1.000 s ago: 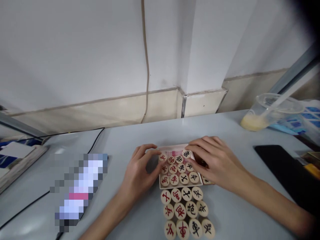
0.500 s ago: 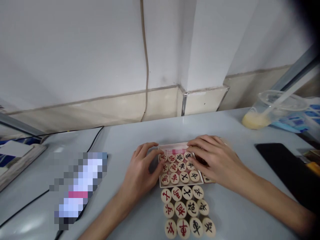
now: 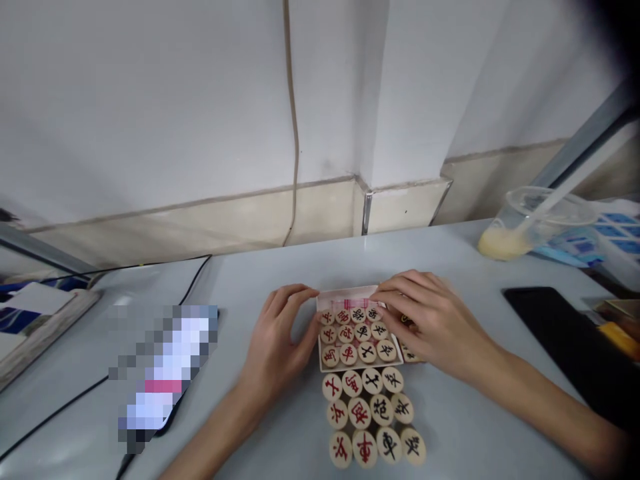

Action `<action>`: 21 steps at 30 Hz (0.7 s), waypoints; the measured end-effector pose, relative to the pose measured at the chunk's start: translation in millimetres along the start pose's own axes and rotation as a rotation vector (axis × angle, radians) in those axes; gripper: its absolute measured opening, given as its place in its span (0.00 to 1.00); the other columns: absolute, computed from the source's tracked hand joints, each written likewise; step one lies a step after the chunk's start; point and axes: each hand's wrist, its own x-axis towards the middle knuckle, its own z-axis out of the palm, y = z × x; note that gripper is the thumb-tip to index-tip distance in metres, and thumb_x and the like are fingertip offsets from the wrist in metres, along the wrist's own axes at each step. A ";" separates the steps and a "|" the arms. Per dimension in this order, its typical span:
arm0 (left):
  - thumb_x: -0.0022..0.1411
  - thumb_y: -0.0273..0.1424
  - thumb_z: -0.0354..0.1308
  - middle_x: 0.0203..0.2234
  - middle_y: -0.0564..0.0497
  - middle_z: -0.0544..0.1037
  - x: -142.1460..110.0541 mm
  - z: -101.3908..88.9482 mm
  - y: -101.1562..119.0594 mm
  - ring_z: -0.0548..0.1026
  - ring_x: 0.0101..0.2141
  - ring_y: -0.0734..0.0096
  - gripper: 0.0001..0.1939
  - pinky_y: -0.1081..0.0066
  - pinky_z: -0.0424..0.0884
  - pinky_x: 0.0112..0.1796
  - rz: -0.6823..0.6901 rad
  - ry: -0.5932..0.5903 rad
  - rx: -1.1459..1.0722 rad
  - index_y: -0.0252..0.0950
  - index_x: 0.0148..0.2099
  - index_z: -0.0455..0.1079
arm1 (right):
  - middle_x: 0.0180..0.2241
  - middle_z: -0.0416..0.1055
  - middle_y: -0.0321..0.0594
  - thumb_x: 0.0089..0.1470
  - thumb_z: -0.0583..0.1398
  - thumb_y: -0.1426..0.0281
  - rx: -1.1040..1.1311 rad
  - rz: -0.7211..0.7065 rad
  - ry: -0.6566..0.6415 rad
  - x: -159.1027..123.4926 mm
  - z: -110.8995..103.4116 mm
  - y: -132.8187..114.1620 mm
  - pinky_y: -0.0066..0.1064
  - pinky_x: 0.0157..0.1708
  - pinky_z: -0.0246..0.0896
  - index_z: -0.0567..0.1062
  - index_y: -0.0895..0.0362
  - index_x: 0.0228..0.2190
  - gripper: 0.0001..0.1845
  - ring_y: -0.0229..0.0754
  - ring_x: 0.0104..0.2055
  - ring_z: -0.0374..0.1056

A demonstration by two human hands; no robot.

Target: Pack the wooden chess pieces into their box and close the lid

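A small white box [image 3: 324, 365] lies on the grey table, packed with round wooden chess pieces [image 3: 357, 333] marked in red and black. My left hand [image 3: 277, 340] curls against the box's left side, fingertips on its far left corner. My right hand [image 3: 430, 320] rests over the box's right side, fingers bent, fingertips on the far right piece. Several more chess pieces [image 3: 373, 417] lie in rows on the table just in front of the box. A few pieces peek out under my right hand.
A phone [image 3: 165, 373] with a black cable lies at the left. A tipped plastic cup [image 3: 535, 223] with yellow liquid and a straw lies at the far right, beside blue packets [image 3: 613, 233]. A black flat object [image 3: 575, 347] sits at the right. The wall stands close behind.
The fingers of both hands have drawn slightly toward the box's far edge; the far row of pieces has settled level in the box. The view shifted a little.
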 end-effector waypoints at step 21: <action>0.68 0.34 0.58 0.35 0.51 0.77 -87.9 -3.7 45.3 0.74 0.28 0.70 0.09 0.70 0.74 0.27 -0.185 -0.033 0.001 0.42 0.50 0.67 | 0.34 0.75 0.36 0.62 0.61 0.68 0.134 0.305 0.155 -90.4 13.2 -67.3 0.27 0.32 0.70 0.73 0.54 0.47 0.11 0.35 0.31 0.72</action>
